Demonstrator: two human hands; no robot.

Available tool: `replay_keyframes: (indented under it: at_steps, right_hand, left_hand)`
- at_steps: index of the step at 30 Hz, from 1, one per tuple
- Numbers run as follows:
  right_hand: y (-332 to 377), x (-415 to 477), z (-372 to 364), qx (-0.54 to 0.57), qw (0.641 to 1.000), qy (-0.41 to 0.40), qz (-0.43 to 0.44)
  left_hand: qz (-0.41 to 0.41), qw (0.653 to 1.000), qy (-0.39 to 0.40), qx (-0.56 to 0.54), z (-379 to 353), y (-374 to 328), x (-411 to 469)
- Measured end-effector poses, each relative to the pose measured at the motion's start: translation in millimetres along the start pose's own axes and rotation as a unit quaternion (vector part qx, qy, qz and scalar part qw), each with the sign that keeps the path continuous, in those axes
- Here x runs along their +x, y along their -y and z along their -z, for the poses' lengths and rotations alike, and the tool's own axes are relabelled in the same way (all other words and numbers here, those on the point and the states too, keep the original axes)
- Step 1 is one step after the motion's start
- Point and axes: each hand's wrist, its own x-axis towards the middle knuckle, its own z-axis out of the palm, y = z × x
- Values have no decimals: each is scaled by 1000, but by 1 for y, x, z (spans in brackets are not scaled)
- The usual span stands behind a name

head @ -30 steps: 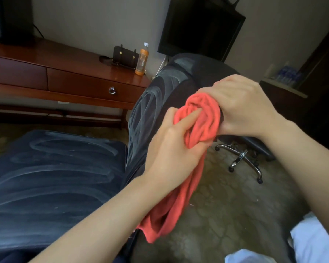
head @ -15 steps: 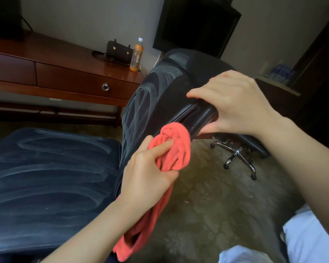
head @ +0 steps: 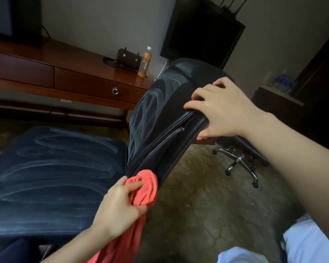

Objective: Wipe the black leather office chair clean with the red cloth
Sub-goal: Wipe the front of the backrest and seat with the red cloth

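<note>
The black leather office chair fills the left and middle of the view, its seat and backrest streaked with pale wipe marks. My left hand grips the bunched red cloth and presses it against the low end of the backrest's side edge, near the seat. The cloth's tail hangs down below my wrist. My right hand holds the upper part of that same side edge, fingers curled over the front and thumb under it.
A wooden desk with a drawer stands behind the chair, carrying an orange drink bottle and a dark pouch. A dark monitor hangs behind. A second chair's chrome wheeled base stands on the patterned floor to the right.
My left hand has slid the red cloth down the backrest's side edge, from just under my right hand to the bottom by the seat. My right hand has kept its hold.
</note>
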Motion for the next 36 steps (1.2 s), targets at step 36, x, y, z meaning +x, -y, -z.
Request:
replay_keyframes:
  at_steps: [36]
  right_hand:
    - [24,5,-36,59,987,-125,76]
  left_hand:
    - [-253,887,27,385,34,-24,60]
